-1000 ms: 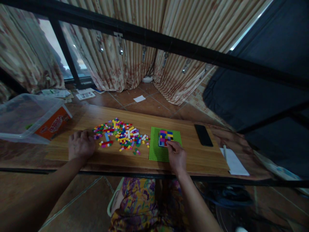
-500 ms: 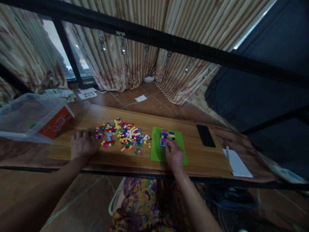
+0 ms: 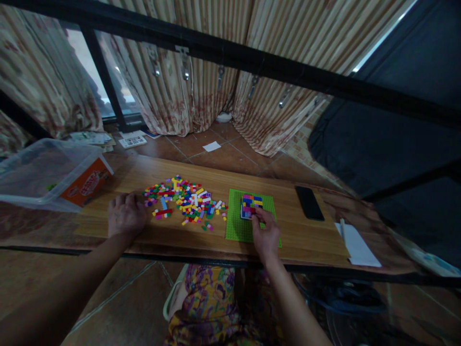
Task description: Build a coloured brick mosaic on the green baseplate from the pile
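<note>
My left hand [image 3: 127, 216] rests palm down on the tabletop, holding nothing, its fingers loosely bent and slightly apart. Close to its right lies a loose pile of small building bricks [image 3: 194, 204] in many colours. Farther right, a green studded baseplate [image 3: 235, 226] carries a low block of bricks [image 3: 248, 203], blue, purple, red and yellow on top with a whitish lower edge. My right hand [image 3: 265, 234] is over the plate's right part. Its thumb and forefinger pinch at the block's near right corner, where a small dark red brick shows at the fingertips. The hand covers part of the plate.
A clear plastic box [image 3: 46, 168] with an orange label stands at the left. To the right lie a black phone [image 3: 309, 203] and a white paper [image 3: 360, 245] with a pen [image 3: 342, 231] on it. A dark metal bar [image 3: 230, 57] crosses in front of the curtains.
My right hand has shifted slightly on the block, and its fingertips now show at the near right corner, uncovering more of the top. My left hand stays put.
</note>
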A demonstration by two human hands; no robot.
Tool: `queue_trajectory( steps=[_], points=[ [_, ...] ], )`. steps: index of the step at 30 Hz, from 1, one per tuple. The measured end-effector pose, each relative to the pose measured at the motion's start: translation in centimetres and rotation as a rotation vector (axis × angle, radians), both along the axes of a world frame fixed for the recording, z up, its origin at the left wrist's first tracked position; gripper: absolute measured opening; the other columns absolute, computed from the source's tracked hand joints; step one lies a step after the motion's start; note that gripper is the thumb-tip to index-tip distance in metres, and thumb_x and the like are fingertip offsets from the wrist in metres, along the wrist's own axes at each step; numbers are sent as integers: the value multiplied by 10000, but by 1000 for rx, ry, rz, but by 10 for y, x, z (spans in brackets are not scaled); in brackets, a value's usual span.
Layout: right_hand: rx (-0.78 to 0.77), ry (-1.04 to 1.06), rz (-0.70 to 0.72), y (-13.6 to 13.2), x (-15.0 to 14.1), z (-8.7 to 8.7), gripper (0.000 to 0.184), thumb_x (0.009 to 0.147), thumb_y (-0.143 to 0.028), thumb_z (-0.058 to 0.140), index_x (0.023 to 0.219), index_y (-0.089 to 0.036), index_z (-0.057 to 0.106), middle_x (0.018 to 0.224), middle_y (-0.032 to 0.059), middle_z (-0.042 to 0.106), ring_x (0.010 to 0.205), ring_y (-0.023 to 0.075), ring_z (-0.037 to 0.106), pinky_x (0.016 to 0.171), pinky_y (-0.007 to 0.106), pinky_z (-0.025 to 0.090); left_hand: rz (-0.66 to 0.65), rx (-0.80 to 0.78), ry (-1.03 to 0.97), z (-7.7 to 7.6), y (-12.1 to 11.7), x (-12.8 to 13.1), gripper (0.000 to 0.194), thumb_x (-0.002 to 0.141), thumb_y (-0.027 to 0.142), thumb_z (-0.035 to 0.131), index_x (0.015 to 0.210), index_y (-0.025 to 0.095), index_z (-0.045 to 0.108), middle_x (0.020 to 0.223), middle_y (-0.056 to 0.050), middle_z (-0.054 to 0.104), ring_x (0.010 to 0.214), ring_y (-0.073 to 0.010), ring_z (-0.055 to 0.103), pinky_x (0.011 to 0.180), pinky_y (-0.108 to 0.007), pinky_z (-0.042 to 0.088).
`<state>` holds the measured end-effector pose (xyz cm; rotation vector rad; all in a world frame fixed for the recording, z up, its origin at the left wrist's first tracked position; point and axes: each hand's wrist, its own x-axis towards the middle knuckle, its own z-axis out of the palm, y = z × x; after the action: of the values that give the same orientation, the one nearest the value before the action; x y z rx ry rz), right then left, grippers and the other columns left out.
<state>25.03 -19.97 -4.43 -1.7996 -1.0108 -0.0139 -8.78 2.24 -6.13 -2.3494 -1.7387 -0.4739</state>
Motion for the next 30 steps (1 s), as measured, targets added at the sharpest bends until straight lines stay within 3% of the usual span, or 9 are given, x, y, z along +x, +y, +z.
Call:
queue_trajectory(
  steps=[4, 13, 30],
  points=[
    [26, 120, -62, 2, 4, -5, 285, 871, -362, 567, 1035, -166, 693, 1000, 103, 699, 851, 197, 654, 807, 363, 526, -2, -14, -11, 1, 0, 0, 479, 864, 292, 342, 1111, -4, 625, 1119, -253, 623, 1078, -357, 527, 953, -483, 406],
    [-40, 47, -184, 9, 3, 0, 326, 784, -417, 666, 988, -170, 724, 990, 108, 669, 962, 242, 593, 912, 412, 445, 4, -56, -92, 6, -4, 3, 455, 846, 280, 367, 1128, 22, 614, 1137, -249, 608, 1111, -353, 513, 981, -495, 387],
    [-98, 181, -205, 17, 8, 2, 419, 661, -451, 752, 936, -136, 726, 965, 115, 646, 842, 222, 604, 809, 394, 480, 11, -70, -84, 4, -3, 1, 409, 861, 270, 387, 1104, 33, 615, 1173, -241, 603, 1133, -344, 509, 991, -487, 375]
  ],
)
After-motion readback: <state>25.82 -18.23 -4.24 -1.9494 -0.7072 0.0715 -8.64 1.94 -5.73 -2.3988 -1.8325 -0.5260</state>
